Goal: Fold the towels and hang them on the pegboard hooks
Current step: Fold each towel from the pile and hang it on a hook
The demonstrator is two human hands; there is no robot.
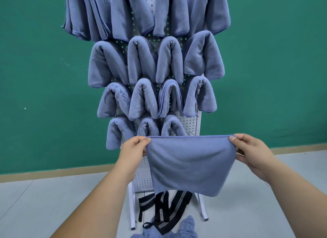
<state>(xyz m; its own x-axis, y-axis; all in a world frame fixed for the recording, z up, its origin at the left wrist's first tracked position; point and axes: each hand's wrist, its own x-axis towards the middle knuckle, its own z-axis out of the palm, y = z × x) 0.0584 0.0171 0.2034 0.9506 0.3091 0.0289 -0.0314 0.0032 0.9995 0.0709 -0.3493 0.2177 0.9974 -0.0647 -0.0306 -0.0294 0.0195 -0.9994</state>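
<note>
Left fingers (143, 140) pinched the upper left corner of a blue towel (189, 165), thumb in front. Right fingers (236, 140) pinched the upper right corner the same way. So left hand (135, 146) and right hand (252, 149) were both clamped on cloth, with the top hem pulled taut between them at lower centre of the frame.

The towel hung in the air, its lower edge sagging toward the lower right. It sat just in front of the lower part of the white pegboard (190, 124); contact with the board could not be told.

Behind it, hung towels (141, 60) filled the board: a crowded top row, two rows of four, then a bottom row of three. The bottom-right spot was bare, with what looked like a free hook (190, 133) just above the taut hem.

Judged mostly done. The held towel looked too wide for a hook and probably needed another fold before draping, likely on that bare spot. A blue cloth heap (185, 227) lay on the floor (53, 202) at the bottom edge, so probably more towels were left. Black striped straps (168, 209) lay under the stand.
</note>
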